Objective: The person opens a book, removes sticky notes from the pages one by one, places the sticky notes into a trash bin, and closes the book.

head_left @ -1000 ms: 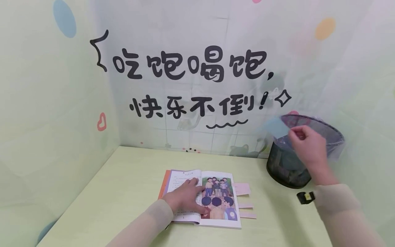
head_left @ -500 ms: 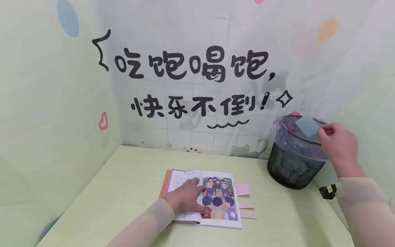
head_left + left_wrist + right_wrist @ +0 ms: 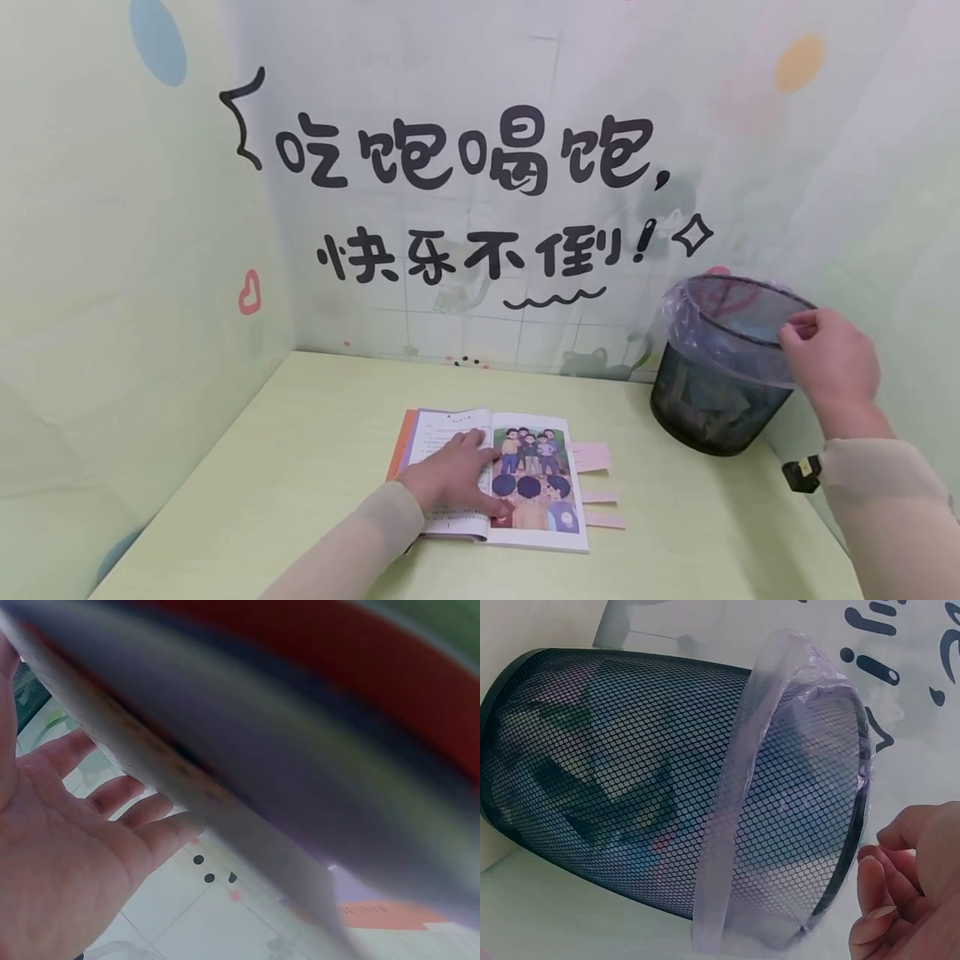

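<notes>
An open book (image 3: 525, 425) lies on the table, text on its left page and a coloured picture of people on its right. My left hand (image 3: 453, 479) rests across the left page and the fold, fingers spread; in the left wrist view the book's pages (image 3: 262, 757) arch close to the lens, blurred. At the right rim of a black mesh bin (image 3: 705, 408) is my right hand (image 3: 832, 358), fingers curled, thumb and index tip close together, no paper plainly between them. A light blue paper (image 3: 757, 328) shows inside the bin, just below the rim.
Pink paper tabs (image 3: 592, 457) stick out from the book's right edge. A clear plastic liner (image 3: 682, 325) folds over the bin's rim, and scraps show through the mesh. Printed cloth walls (image 3: 465, 75) enclose the table (image 3: 300, 467).
My right hand has moved right to the bin's far side. The blue paper in its pinch has left it and now shows inside the bin. My left hand stays on the book.
</notes>
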Demonstrator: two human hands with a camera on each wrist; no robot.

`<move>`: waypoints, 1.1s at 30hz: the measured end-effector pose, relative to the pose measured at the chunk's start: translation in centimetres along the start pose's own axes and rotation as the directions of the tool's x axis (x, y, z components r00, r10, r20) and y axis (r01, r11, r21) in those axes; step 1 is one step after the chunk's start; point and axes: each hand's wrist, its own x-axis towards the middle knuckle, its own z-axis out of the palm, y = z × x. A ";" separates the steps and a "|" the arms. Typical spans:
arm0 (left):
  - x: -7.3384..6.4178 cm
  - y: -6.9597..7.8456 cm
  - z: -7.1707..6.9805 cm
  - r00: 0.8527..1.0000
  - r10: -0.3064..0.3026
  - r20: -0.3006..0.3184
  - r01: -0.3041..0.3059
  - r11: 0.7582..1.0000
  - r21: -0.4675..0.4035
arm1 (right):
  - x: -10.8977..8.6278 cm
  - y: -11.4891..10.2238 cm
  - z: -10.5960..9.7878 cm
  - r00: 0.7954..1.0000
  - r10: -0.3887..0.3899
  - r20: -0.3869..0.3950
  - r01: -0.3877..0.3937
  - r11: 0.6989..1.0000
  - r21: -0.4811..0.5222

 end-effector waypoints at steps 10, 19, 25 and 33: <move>0.2 0.0 -0.2 1.000 0.003 0.001 -0.003 1.000 0.012 | -1.3 -2.8 2.4 0.984 -0.122 -0.131 0.130 0.990 0.058; 0.1 0.1 -0.1 1.000 -0.005 0.006 0.005 1.000 -0.010 | -3.1 -6.4 6.5 0.965 -0.233 -0.123 0.246 0.963 0.112; 0.1 0.0 0.0 1.000 -0.002 0.011 0.002 1.000 -0.007 | -3.9 -7.3 10.0 0.956 -0.291 -0.038 0.293 0.950 0.111; 0.2 0.0 -0.1 1.000 -0.021 0.014 0.021 1.000 -0.011 | -5.1 -8.3 13.5 0.929 -0.349 0.124 0.337 0.935 0.107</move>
